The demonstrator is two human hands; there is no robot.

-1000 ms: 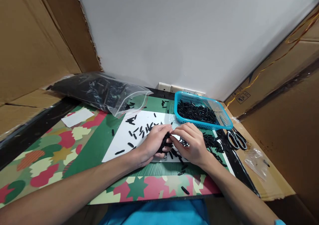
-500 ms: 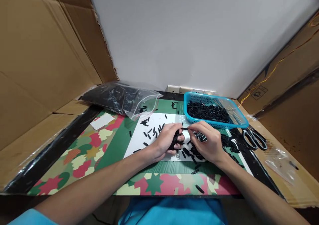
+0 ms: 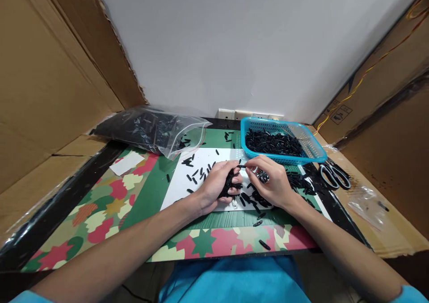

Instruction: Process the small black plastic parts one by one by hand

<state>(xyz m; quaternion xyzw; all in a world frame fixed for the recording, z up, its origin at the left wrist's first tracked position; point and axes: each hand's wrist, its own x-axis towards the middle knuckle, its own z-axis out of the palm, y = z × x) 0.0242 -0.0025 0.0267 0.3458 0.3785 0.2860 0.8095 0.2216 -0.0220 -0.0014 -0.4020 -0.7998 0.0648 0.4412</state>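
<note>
My left hand (image 3: 219, 181) is curled round a bunch of thin black pieces (image 3: 230, 184) above a white sheet (image 3: 176, 182). Between its thumb side and my right hand (image 3: 268, 178) spans one small black piece (image 3: 241, 166), pinched in my right fingertips, its other end at my left thumb and forefinger. Many loose black pieces lie scattered on the sheet, and a denser heap (image 3: 300, 182) sits on the right, partly hidden by my right hand.
A blue basket (image 3: 283, 160) of black pieces stands behind my right hand. Scissors (image 3: 334, 176) and a small clear bag (image 3: 367, 207) lie at the right. At back left rests a large zip bag (image 3: 140, 128) of dark material; near it is a white card (image 3: 127, 163).
The whole view has shifted slightly, so everything appears a little further left and higher. Both hands keep nearly the same pose, with the small piece still between them.
</note>
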